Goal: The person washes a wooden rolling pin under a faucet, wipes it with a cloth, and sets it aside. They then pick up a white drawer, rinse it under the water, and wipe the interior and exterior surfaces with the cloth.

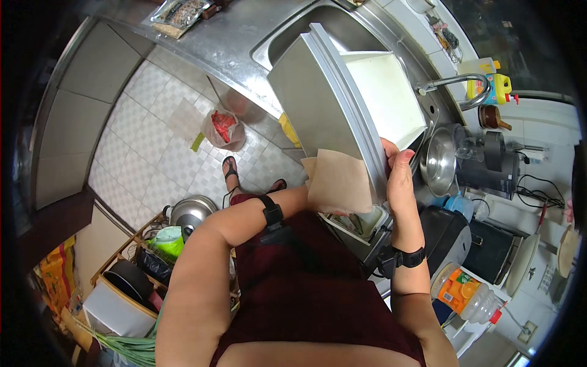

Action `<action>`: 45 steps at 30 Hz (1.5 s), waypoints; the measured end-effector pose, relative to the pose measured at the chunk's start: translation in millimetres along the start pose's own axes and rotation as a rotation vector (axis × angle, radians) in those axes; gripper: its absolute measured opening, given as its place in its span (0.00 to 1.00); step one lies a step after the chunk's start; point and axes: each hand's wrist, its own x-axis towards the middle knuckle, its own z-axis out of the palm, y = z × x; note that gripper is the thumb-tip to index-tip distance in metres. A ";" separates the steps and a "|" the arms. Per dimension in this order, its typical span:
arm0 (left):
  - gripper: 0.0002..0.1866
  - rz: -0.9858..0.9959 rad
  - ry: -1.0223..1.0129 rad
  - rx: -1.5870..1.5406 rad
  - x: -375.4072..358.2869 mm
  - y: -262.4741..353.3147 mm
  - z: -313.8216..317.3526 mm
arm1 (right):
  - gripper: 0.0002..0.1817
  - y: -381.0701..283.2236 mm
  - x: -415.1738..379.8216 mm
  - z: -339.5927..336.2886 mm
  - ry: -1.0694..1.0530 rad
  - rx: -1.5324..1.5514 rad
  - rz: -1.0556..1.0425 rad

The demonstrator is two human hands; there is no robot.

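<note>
A drawer with a grey front panel (pixel 309 101) and a white bin (pixel 388 92) is tilted up in front of me, partly over the sink. My right hand (pixel 400 180) grips the panel's edge near its lower right end, thumb on the outside. Folded brown paper towels (pixel 339 180) lie against the panel's lower part. Mostly hidden under them is my left hand (pixel 342 213), which appears closed on the towels; only a little of its fingers shows. Below the towels, an open compartment (pixel 361 223) with a light rim is partly visible.
Behind the drawer are the steel sink (pixel 284 46) and tap (pixel 468 79). A steel bowl (pixel 437 162) stands to the right, near a juice bottle (pixel 468 293). A red-and-clear bag (pixel 223 128) and a lidded pot (pixel 192 214) are low on the left.
</note>
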 end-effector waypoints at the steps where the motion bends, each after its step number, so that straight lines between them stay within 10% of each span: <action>1: 0.26 -0.104 -0.049 -0.342 1.0 -0.1 -2.6 | 0.49 -1.2 -0.2 0.1 0.006 -0.011 0.001; 4: 0.27 -0.449 0.010 -1.440 17.0 21.7 -15.7 | 0.49 1.2 2.2 1.2 0.014 0.001 0.016; 6: 0.25 -0.379 0.053 -1.477 32.0 33.9 -11.0 | 0.50 4.7 1.5 1.9 0.030 0.019 0.044; 10: 0.25 -0.059 0.219 -0.437 57.3 96.1 -48.7 | 0.51 3.7 0.2 0.9 0.002 0.108 0.087; 14: 0.20 -0.136 0.510 0.582 -12.4 10.1 -21.8 | 0.52 1.7 -0.4 0.8 0.015 0.115 0.071; 17: 0.20 -0.470 0.267 0.551 -23.4 -10.6 -36.6 | 0.53 -2.0 0.0 1.3 0.016 0.083 0.063; 22: 0.32 -0.365 1.032 0.717 -0.8 -33.1 -92.1 | 0.54 -6.8 -1.8 1.5 0.039 0.185 0.134; 31: 0.34 -0.573 1.021 0.428 39.9 28.0 -108.1 | 0.57 -7.8 2.0 -0.2 0.093 0.356 0.185; 37: 0.29 -0.381 0.180 0.572 33.3 80.1 -35.2 | 0.56 -9.3 3.9 0.1 0.160 0.340 0.209; 45: 0.26 0.209 -0.155 0.658 19.2 71.1 -55.6 | 0.53 1.3 1.3 0.1 0.327 0.415 0.168</action>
